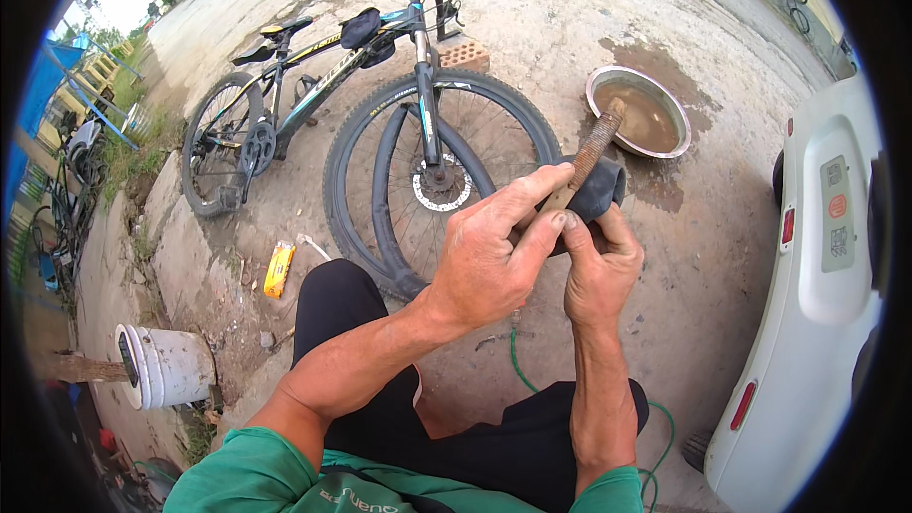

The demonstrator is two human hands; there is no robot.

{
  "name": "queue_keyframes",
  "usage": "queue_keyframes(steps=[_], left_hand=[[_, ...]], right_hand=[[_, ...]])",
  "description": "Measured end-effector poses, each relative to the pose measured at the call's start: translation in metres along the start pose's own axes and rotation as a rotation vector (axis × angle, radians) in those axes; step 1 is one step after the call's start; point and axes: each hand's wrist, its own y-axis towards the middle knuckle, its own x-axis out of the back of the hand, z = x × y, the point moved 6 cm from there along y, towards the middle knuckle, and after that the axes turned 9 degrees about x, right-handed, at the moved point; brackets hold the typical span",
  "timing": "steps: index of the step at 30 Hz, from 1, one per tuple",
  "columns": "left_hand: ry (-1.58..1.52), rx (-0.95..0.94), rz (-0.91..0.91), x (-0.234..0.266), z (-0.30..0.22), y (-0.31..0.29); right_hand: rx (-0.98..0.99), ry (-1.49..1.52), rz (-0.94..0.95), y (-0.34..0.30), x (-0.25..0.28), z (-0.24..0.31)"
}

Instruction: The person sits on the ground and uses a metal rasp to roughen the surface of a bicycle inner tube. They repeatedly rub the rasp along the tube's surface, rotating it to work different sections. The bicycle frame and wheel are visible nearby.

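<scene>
My left hand [484,252] is closed, with thumb and forefinger around the near end of a rusty brown, rough-ridged rod [595,148] that looks like a rasp. The rod slants away to the upper right, its tan tip overlapping the basin in view. My right hand [604,275] grips a black rubber inner tube [597,192], which is folded over beneath the rod. Both thumbs meet close to the rod's near end. More of the black tube [385,195] loops down in front of the bicycle's front wheel [332,166].
The bicycle [323,85] stands ahead, a perforated brick [465,55] near its front wheel. A metal basin [683,129] of muddy water lies right of it. A white vehicle [779,342] borders the right. At left are a yellow box [278,270] and white bucket [176,368]; a green hose [518,361] crosses below.
</scene>
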Motion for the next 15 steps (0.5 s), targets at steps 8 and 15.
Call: queue_keyframes(steps=[8, 15], left_hand=[[-0.009, 0.009, 0.093, -0.004, 0.004, -0.021], [0.016, -0.079, 0.034, 0.007, -0.002, -0.028]], right_hand=[[0.06, -0.072, 0.031, 0.003, 0.008, 0.0], [0.068, -0.058, 0.003, 0.008, 0.008, 0.009]])
